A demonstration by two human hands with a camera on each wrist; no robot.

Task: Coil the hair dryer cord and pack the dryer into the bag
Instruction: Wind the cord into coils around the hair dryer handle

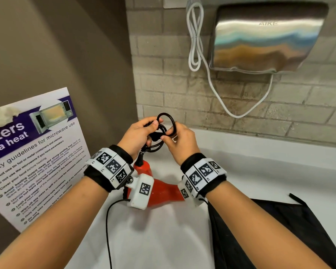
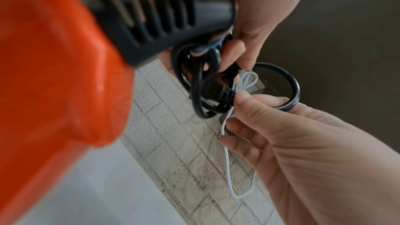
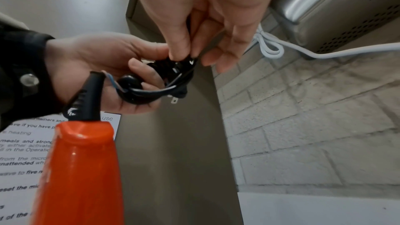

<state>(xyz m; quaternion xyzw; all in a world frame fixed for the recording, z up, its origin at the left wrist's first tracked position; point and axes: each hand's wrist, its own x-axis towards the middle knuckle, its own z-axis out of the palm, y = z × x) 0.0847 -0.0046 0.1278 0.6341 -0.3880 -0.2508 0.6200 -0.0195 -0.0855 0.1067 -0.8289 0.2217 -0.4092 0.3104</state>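
The black bag (image 1: 279, 235) lies flat on the white counter (image 1: 260, 162) at your right. The orange-red hair dryer (image 1: 163, 191) hangs below your wrists. Your left hand (image 1: 138, 134) grips the coiled black cord (image 1: 166, 123); your right hand (image 1: 179, 140) pinches its plug (image 3: 181, 65).

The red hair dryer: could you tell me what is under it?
The hair dryer lies over the white counter; the wrist cameras cover much of it, so contact is hidden.
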